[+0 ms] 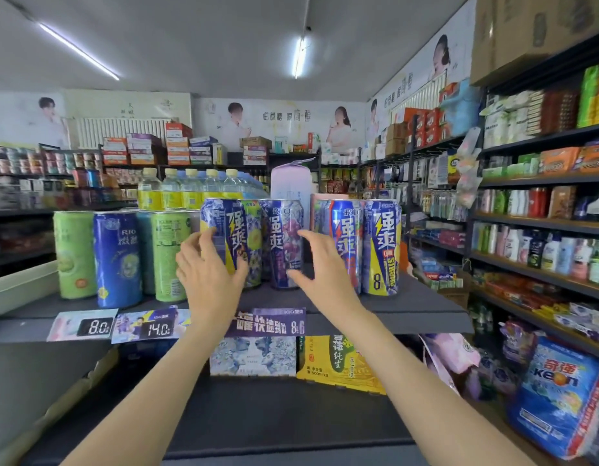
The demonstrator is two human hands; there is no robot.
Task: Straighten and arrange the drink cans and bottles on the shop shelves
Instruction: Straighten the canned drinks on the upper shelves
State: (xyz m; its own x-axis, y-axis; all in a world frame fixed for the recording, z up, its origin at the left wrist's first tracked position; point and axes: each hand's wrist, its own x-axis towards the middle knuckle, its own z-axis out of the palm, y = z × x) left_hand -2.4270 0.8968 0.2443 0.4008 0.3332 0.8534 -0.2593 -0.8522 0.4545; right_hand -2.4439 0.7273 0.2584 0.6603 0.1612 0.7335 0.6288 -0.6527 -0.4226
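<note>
A row of tall drink cans stands on the dark top shelf [415,309]. My left hand [207,269] wraps the lower left side of a blue and yellow can [236,227], thumb across its front. Just right of it stands a purple grape can [283,243]. My right hand [320,269] is open beside that can, fingers spread, thumb at the can's lower right edge. Further right are a blue and red can [347,243] and a blue and yellow "8" can [382,247]. To the left stand green cans [74,253] and a blue can [118,257].
Water bottles with yellow labels [190,191] and a lavender carton [291,183] stand behind the cans. Price tags [93,326] hang on the shelf edge. Boxed packs [254,356] sit on the lower shelf. Stocked shelves [543,230] line the right, with a blue bag [557,395] below.
</note>
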